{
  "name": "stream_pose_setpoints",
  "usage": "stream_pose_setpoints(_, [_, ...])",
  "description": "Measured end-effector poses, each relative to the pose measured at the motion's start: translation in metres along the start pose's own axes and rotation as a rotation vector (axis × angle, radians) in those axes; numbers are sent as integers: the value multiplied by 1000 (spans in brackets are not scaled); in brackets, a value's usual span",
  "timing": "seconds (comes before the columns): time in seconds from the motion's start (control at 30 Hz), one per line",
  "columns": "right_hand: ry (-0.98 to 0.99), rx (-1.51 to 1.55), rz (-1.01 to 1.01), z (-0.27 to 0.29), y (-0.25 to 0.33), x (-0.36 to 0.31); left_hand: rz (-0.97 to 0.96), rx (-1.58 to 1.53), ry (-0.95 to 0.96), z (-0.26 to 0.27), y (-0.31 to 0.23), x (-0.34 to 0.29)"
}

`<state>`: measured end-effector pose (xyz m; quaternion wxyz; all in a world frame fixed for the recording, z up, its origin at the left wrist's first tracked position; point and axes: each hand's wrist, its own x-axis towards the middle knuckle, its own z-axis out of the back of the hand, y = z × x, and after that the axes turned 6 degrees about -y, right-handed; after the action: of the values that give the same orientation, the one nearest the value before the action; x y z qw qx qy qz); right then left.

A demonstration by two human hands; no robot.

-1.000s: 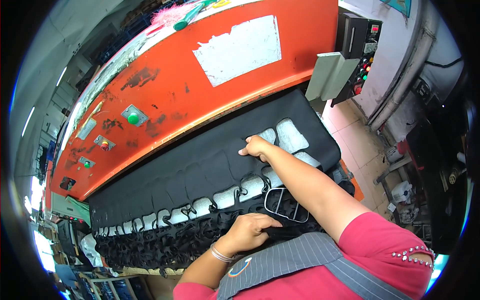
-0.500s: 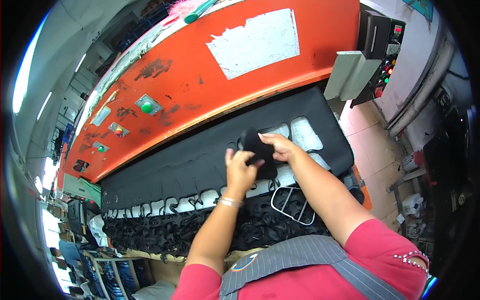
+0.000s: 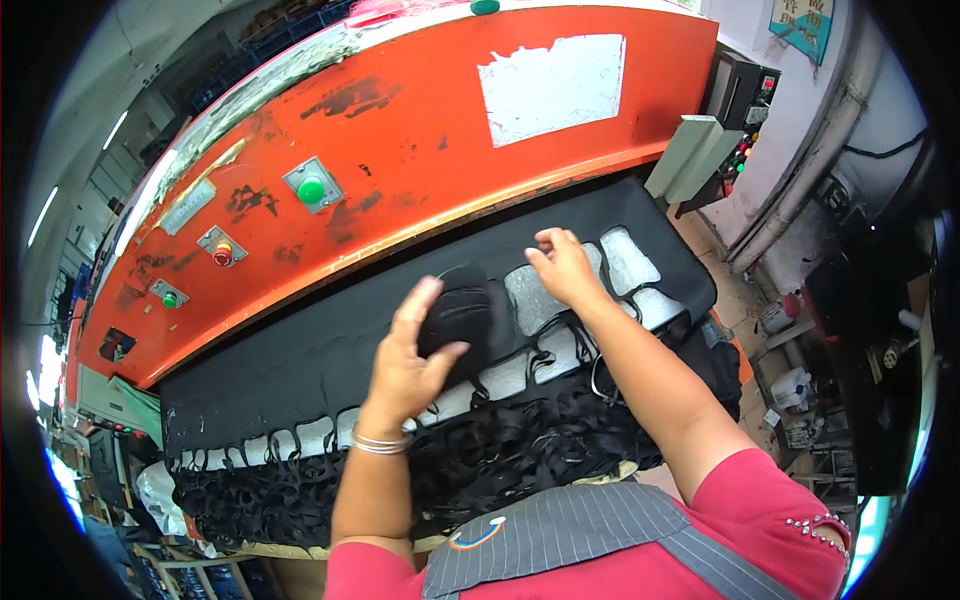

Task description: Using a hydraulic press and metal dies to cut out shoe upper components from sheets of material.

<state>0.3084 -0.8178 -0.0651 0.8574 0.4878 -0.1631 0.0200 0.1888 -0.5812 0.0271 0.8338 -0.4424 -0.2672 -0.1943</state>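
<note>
My left hand (image 3: pixel 402 360) is closed around several dark, rounded cut pads (image 3: pixel 462 318), with its thumb on the near side and its fingers on the far side. The pads are held over a wide black sheet of material (image 3: pixel 300 365). To the right, my right hand (image 3: pixel 566 268) hovers over the sheet near its cut-out openings, fingers bent and thumb apart, with nothing visible in it. Pale grey board (image 3: pixel 535 300) shows through these openings. A pale wire-like frame (image 3: pixel 597 380) is mostly hidden behind my right forearm.
Black looped offcuts (image 3: pixel 480 435) heap along the sheet's near edge. Beyond the sheet rises an orange machine front (image 3: pixel 420 140) with a large green button (image 3: pixel 311 191) and a red button (image 3: pixel 222 254). A control box with lights (image 3: pixel 735 160) stands at the right.
My hands have separated. The left moved leftward with the dark pads, while the right let go of them and stays over the cut-outs. The view has shifted, and the wire-like frame is now mostly covered.
</note>
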Motion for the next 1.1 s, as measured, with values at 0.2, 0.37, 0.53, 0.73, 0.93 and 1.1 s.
stream_pose_setpoints(0.2, [630,-192,-676,-55,57,-14,-44,589,592,72,72,-29])
stream_pose_setpoints(0.37, [518,242,-776,-71,29,-24,-301,671,774,50,64,1])
stream_pose_setpoints(0.53, [542,950,-830,-81,16,-36,-625,461,569,-10,76,15])
stream_pose_setpoints(0.73, [519,831,-907,-74,16,-48,-469,626,773,-14,71,14])
stream_pose_setpoints(0.93, [-113,-136,131,-87,39,-63,-526,558,760,51,17,-50])
stream_pose_setpoints(1.1, [346,-192,-235,-116,89,-52,-217,307,675,95,-27,-60])
